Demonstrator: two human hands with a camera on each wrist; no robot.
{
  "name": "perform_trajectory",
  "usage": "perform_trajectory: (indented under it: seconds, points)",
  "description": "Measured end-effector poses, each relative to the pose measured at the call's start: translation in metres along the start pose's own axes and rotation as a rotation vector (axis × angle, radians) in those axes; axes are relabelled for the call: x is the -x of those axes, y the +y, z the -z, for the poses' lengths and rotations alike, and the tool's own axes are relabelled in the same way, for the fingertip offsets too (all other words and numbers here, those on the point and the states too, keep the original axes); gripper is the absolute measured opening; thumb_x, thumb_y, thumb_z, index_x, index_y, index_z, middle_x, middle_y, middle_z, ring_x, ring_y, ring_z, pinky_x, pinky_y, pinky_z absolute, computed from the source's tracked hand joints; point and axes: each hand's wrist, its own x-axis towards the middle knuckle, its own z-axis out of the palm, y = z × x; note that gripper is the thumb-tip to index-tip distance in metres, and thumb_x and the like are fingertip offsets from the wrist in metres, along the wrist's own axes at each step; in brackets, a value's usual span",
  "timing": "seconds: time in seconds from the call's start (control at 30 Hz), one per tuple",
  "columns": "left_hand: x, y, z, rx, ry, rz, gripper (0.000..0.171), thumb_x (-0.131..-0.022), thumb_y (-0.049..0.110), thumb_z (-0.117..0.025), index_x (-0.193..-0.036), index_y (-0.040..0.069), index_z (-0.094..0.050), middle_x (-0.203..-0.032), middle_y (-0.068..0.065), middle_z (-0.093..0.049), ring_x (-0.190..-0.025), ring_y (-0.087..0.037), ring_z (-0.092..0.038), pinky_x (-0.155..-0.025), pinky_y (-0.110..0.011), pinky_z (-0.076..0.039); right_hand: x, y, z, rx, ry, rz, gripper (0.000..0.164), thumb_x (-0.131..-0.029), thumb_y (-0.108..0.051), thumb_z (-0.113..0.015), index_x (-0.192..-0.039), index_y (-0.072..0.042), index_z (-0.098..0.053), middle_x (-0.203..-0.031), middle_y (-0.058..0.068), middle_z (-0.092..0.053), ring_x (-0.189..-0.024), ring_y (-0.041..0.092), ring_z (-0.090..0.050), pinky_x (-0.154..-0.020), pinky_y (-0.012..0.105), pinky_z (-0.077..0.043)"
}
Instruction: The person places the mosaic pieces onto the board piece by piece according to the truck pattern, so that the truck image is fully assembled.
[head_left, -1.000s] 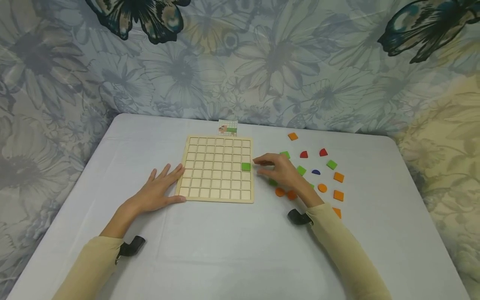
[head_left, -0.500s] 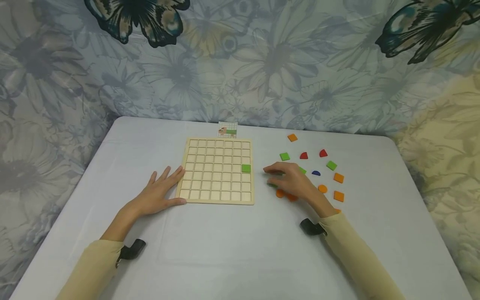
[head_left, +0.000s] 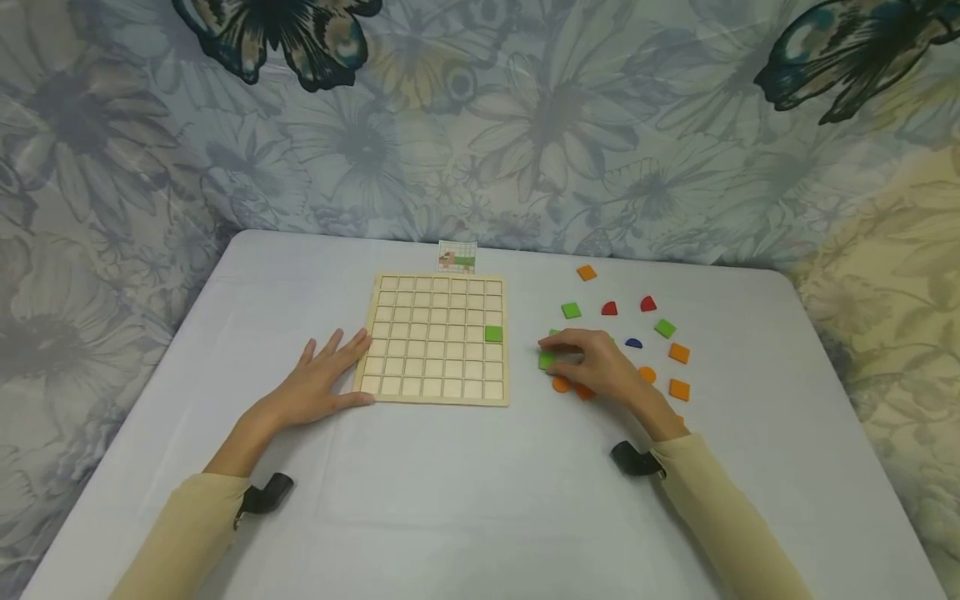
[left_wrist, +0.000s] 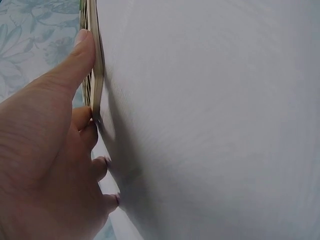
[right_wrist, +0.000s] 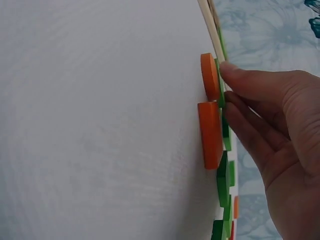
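Observation:
My left hand (head_left: 318,387) lies with fingers spread at the left edge of a wooden grid board (head_left: 431,403). In the left wrist view, the thumb (left_wrist: 82,52) rests along the board's rim. One green square tile (head_left: 493,334) sits in a cell by the board's right side. My right hand (head_left: 600,362) is over the loose pieces, thumb and index finger apart around a green square tile (head_left: 547,361). In the right wrist view, its thumb (right_wrist: 245,77) is close to the green pieces, behind an orange round piece (right_wrist: 209,77).
Right of the board lie several orange squares (head_left: 678,353), two red quarter-round pieces (head_left: 610,309), a blue half-round piece (head_left: 633,343) and more green squares (head_left: 572,310). A small printed card (head_left: 457,257) lies behind the board. A patterned cloth (head_left: 555,150) hangs behind the table.
My right hand has moved right from beside the board's edge to the loose pieces, its thumb and index finger now around a green tile. The left hand has stayed at the board.

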Motion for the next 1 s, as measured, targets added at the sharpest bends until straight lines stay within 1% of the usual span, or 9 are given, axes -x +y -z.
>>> perform_trajectory:
  seconds: [0.03,0.17,0.37,0.6,0.83,1.0]
  points:
    - [-0.0006,0.0017,0.0017,0.002,-0.01,0.014,0.094,-0.087,0.052,-0.068,-0.156,0.008,-0.023,-0.163,-0.01,-0.016,-0.148,-0.043,-0.003,-0.114,-0.063,0.008,0.0002,0.0004,0.0004,0.008,-0.002,0.0,0.036,-0.079,-0.007,-0.082,-0.114,-0.006,-0.072,-0.11,0.003,-0.072,-0.104,0.02,-0.067,-0.091,0.04,-0.054]
    - [-0.0017,0.0034,0.0036,0.001,-0.025,0.024,0.095,-0.087,0.054,-0.067,-0.156,0.008,-0.022,-0.163,-0.01,-0.015,-0.148,-0.042,-0.002,-0.115,-0.063,0.008,0.0006,0.0021,0.0011,0.035,-0.012,0.007,0.036,-0.079,-0.006,-0.082,-0.114,-0.007,-0.072,-0.111,0.004,-0.072,-0.107,0.02,-0.066,-0.094,0.041,-0.052]
    - [-0.0016,0.0025,0.0028,-0.009,-0.02,0.023,0.094,-0.087,0.053,-0.068,-0.156,0.007,-0.024,-0.163,-0.01,-0.015,-0.148,-0.042,-0.002,-0.115,-0.063,0.007,0.0012,0.0026,0.0009,0.056,-0.013,0.004,0.038,-0.078,-0.005,-0.083,-0.114,-0.007,-0.072,-0.112,0.004,-0.072,-0.108,0.022,-0.065,-0.096,0.043,-0.051]
    - [-0.0012,0.0007,0.002,-0.013,-0.021,0.017,0.096,-0.086,0.054,-0.068,-0.156,0.008,-0.023,-0.163,-0.009,-0.015,-0.149,-0.041,-0.002,-0.115,-0.062,0.008,0.0018,0.0023,0.0004,0.065,-0.021,-0.011,0.037,-0.079,-0.006,-0.082,-0.115,-0.007,-0.072,-0.112,0.005,-0.072,-0.108,0.022,-0.066,-0.096,0.042,-0.051]
    - [-0.0001,0.0004,0.0005,0.002,0.003,0.007,0.095,-0.086,0.052,-0.069,-0.155,0.006,-0.025,-0.163,-0.01,-0.017,-0.148,-0.043,-0.004,-0.115,-0.062,0.008,0.0004,0.0001,0.0067,0.046,-0.007,0.025,0.038,-0.079,-0.004,-0.081,-0.115,-0.005,-0.071,-0.111,0.005,-0.072,-0.106,0.022,-0.067,-0.095,0.044,-0.052]
    - [0.0001,0.0019,0.0018,0.003,-0.01,0.023,0.095,-0.085,0.053,-0.069,-0.156,0.008,-0.024,-0.163,-0.009,-0.016,-0.148,-0.042,-0.003,-0.115,-0.062,0.008,-0.0021,-0.0001,0.0086,0.03,-0.007,0.046,0.039,-0.078,-0.001,-0.081,-0.115,-0.003,-0.071,-0.111,0.006,-0.072,-0.104,0.022,-0.067,-0.093,0.044,-0.052]
